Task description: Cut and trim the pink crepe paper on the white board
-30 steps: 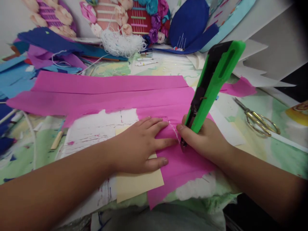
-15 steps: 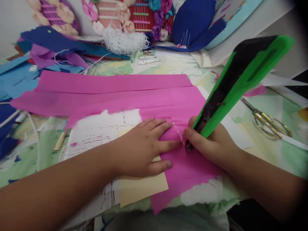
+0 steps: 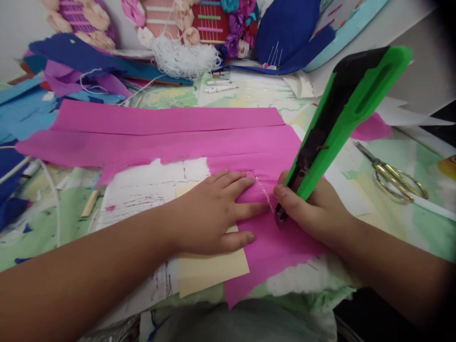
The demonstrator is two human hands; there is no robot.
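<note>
My left hand lies flat with its fingers spread, pressing on a pink sheet and partly over a pale yellow card. A green and black cutter stands slanted in my right hand, its lower end against the pink sheet close to my left fingertips. A short pale line runs across the sheet between the hands, up to the cutter's lower end. Under the card and the sheet is a white board marked with cuts.
Gold-handled scissors lie at the right. Blue and purple scraps are heaped at the back left, near a white yarn bundle. Pins stand up at the back beside decorated round pieces. A white cord is at the left.
The cutter's top end has tilted left and is more upright, while its lower end stays almost in place. My left hand rests in the same spot; the whole view has shifted slightly.
</note>
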